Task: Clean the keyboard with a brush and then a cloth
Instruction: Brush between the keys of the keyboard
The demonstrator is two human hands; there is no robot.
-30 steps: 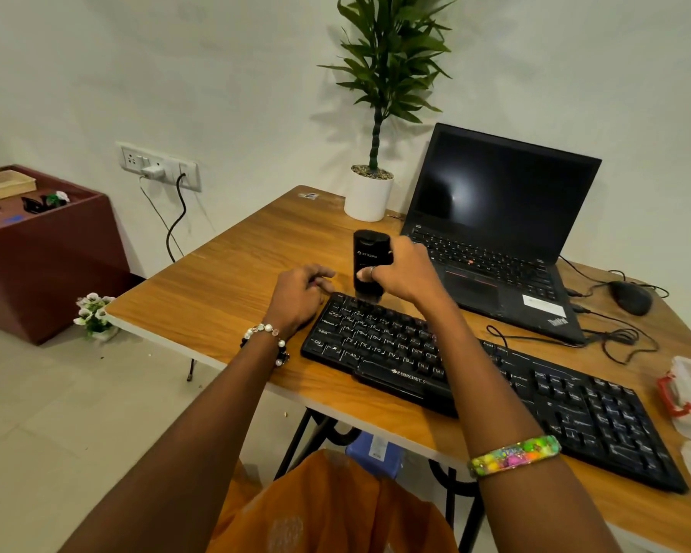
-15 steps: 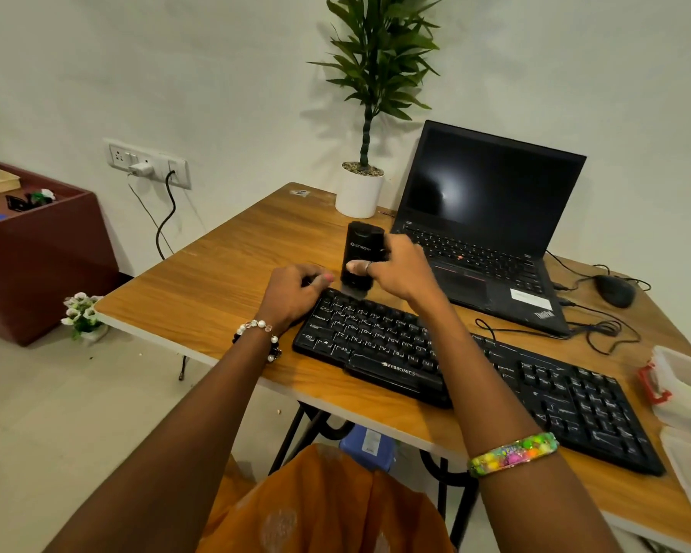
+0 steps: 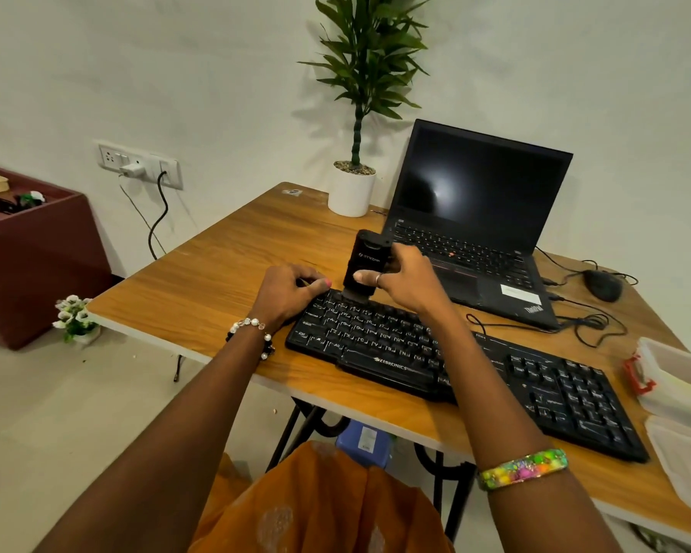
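Note:
A long black keyboard (image 3: 475, 365) lies slanted across the wooden table (image 3: 224, 281). My right hand (image 3: 405, 279) grips a black block-shaped brush (image 3: 366, 261) and holds it upright, its lower end touching the keys at the keyboard's far left corner. My left hand (image 3: 286, 291) holds that left corner of the keyboard, its fingers curled over the edge. No cloth is in view.
An open black laptop (image 3: 475, 217) stands just behind the keyboard, with a white plant pot (image 3: 351, 191) to its left. A black mouse (image 3: 602, 285) and tangled cables lie at the right. White plastic containers (image 3: 679, 389) sit at the table's right edge.
The brush has come down from just behind the keyboard onto its far left keys. My left hand stays at the keyboard's corner. The camera has shifted slightly.

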